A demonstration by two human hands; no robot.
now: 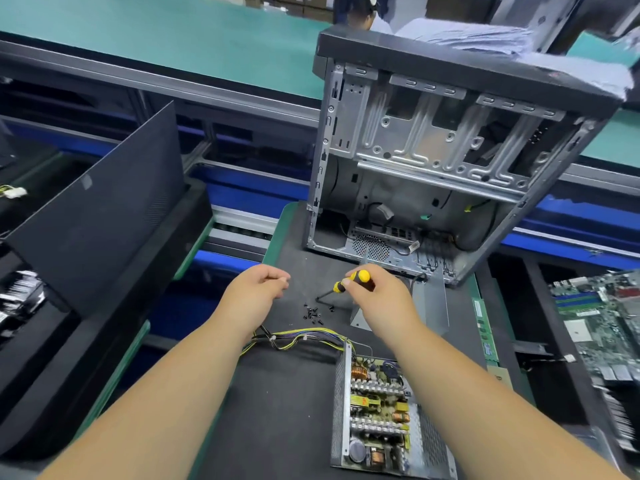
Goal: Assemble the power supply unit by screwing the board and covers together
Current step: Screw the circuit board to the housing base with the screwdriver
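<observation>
Power supply unit [377,414] lies open at the near edge of the black bench [298,393], its board with copper coils and silver heat sinks bare inside a perforated metal tray. I judge it stiff and rather heavy; the parts look fragile, so the metal side walls are the place to hold it. From left to right: the left hand [258,285] hovers with loosely curled fingers, and whether it pinches something I cannot tell. Small black screws [313,312] lie on the bench. The right hand [377,297] grips a yellow screwdriver [346,282], tip near the screws. A grey cover [429,299] lies just beyond.
</observation>
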